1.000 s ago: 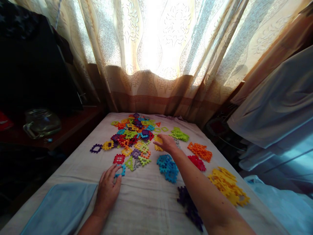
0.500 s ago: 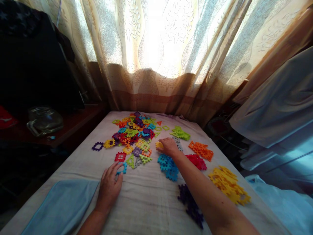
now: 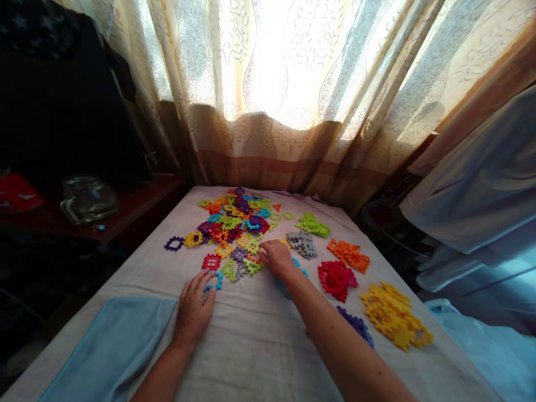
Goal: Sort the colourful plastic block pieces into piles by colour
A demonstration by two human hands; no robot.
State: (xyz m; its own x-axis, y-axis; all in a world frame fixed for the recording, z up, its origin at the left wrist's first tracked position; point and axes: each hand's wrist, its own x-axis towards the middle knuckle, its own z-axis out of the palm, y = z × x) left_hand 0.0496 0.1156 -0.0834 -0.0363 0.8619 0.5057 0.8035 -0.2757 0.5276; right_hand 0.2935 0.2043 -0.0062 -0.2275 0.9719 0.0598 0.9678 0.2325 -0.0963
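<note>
My left hand (image 3: 195,306) lies on the bedding with its fingers stretched out. Its fingertips rest on the left side of a blue square frame piece (image 3: 219,280), partly covering it. My right hand (image 3: 276,258) is at the right edge of the mixed pile of plastic interlocking pieces (image 3: 230,223), its fingers apart and their tips beside an orange piece (image 3: 253,258). Behind that hand a yellow piece (image 3: 286,243) peeks out. Under the right forearm a heap of blue pieces (image 3: 300,267) is mostly hidden. A red window piece (image 3: 211,261) lies just beyond my left fingers.
Sorted heaps lie to the right: green (image 3: 313,225), grey (image 3: 302,244), orange (image 3: 348,254), red (image 3: 337,279), yellow (image 3: 396,315) and purple (image 3: 355,325). A folded blue cloth (image 3: 113,340) is at the left. A glass jug (image 3: 89,199) stands on the side table. Curtains (image 3: 268,139) hang behind.
My right hand has moved left to the mixed pile, away from the yellow piece it held. The grey heap is uncovered. My left hand stays by the blue frame piece; the view has shifted slightly.
</note>
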